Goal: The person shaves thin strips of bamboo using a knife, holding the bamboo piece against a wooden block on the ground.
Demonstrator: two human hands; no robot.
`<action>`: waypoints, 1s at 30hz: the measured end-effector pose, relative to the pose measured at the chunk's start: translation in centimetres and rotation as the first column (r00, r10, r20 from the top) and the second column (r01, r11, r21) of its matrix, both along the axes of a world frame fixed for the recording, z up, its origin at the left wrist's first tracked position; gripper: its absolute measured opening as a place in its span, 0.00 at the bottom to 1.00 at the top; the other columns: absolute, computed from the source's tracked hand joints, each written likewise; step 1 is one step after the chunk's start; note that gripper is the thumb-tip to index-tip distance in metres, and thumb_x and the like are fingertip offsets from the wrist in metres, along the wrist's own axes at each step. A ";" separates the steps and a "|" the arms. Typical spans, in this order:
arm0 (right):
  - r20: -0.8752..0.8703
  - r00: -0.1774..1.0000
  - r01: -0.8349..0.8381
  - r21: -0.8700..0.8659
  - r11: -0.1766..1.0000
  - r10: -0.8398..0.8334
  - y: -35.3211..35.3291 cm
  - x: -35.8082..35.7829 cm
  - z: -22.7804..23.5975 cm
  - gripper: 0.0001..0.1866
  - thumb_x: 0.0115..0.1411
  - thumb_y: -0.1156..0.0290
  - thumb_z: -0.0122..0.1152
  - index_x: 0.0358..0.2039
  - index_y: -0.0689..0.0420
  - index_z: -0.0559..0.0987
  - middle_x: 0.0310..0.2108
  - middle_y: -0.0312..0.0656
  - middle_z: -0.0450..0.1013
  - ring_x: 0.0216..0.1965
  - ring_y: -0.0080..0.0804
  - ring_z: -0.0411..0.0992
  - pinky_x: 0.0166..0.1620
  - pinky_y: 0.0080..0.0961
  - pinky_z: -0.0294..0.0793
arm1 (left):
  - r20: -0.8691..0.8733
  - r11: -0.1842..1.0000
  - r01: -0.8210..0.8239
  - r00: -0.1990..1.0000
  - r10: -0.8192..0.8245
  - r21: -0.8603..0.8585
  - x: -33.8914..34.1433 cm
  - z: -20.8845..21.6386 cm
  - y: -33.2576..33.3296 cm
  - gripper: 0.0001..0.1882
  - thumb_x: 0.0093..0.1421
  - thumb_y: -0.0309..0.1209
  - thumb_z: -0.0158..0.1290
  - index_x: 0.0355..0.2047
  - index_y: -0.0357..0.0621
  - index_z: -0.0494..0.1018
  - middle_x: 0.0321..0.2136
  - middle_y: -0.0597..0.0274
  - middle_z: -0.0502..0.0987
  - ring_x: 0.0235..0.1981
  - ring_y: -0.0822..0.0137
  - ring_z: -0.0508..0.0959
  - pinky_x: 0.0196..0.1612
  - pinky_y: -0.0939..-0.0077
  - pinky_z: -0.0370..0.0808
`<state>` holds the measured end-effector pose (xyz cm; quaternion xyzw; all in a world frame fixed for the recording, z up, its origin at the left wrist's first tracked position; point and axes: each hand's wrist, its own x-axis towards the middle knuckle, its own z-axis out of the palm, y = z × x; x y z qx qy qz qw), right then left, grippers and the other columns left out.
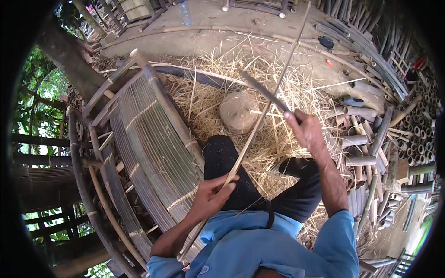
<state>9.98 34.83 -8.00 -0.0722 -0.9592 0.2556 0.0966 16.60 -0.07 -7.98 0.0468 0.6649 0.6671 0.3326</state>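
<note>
A long, thin bamboo strip [256,131] runs slantwise across my lap, from beside my left side up to the far edge of the view. My left hand [213,195] pinches it near my thigh. In my right hand [306,131] is a knife, its long dark blade [265,91] pointing up and to the left. The blade crosses the strip in the picture; whether they touch I cannot tell. Beyond my knee stands a round wooden block [238,112], with pale shavings [282,139] heaped all around it.
At my left is a slatted bamboo bench [150,134]. Cut bamboo pieces [361,148] and stacked hollow tubes [417,143] lie at the right, with long poles [366,48] behind. A clear bottle [186,14] stands far back; a dark shoe [351,101] lies right.
</note>
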 end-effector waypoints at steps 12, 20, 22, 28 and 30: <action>0.053 0.930 -0.367 0.035 0.930 0.365 -8.8 5.9 0.6 0.32 0.59 0.35 0.60 0.25 0.57 0.81 0.12 0.48 0.73 0.17 0.48 0.76 0.24 0.43 0.76 | -0.212 0.995 -0.050 0.977 0.031 -0.087 -1.0 0.0 1.7 0.15 0.67 0.25 0.54 0.54 0.37 0.76 0.18 0.81 0.61 0.19 0.85 0.56 0.21 0.82 0.51; 0.023 0.969 -0.246 0.069 0.967 0.245 -7.6 4.2 -1.0 0.32 0.62 0.40 0.60 0.20 0.61 0.77 0.12 0.49 0.70 0.17 0.48 0.75 0.23 0.42 0.75 | -0.125 0.991 -0.061 0.991 0.047 -0.115 -1.2 -0.1 0.9 0.13 0.67 0.25 0.53 0.51 0.36 0.76 0.19 0.80 0.62 0.21 0.85 0.57 0.22 0.82 0.53; 0.119 0.959 -0.265 0.065 0.962 0.256 -7.5 5.4 -1.7 0.35 0.61 0.35 0.57 0.20 0.58 0.80 0.10 0.49 0.71 0.15 0.46 0.76 0.22 0.42 0.76 | -0.115 0.993 -0.062 0.992 0.050 -0.104 -1.3 -0.2 1.0 0.13 0.67 0.25 0.53 0.51 0.35 0.76 0.20 0.80 0.62 0.22 0.85 0.58 0.22 0.83 0.53; 0.127 0.985 -0.115 -0.008 0.993 0.115 -2.2 0.9 -1.7 0.37 0.63 0.32 0.53 0.31 0.59 0.85 0.06 0.41 0.66 0.09 0.36 0.67 0.16 0.36 0.70 | -0.218 0.990 -0.052 0.976 0.023 -0.128 2.8 -0.8 -2.0 0.14 0.65 0.25 0.54 0.51 0.35 0.77 0.20 0.80 0.66 0.20 0.86 0.62 0.21 0.83 0.56; 0.099 0.995 -0.007 0.188 0.982 -0.011 6.1 -2.2 -5.2 0.41 0.63 0.29 0.47 0.38 0.59 0.86 0.11 0.44 0.70 0.13 0.32 0.68 0.16 0.33 0.70 | -0.157 0.973 0.064 0.982 -0.100 -0.224 3.7 1.1 -2.3 0.14 0.66 0.26 0.54 0.50 0.34 0.77 0.20 0.77 0.68 0.20 0.85 0.63 0.21 0.83 0.58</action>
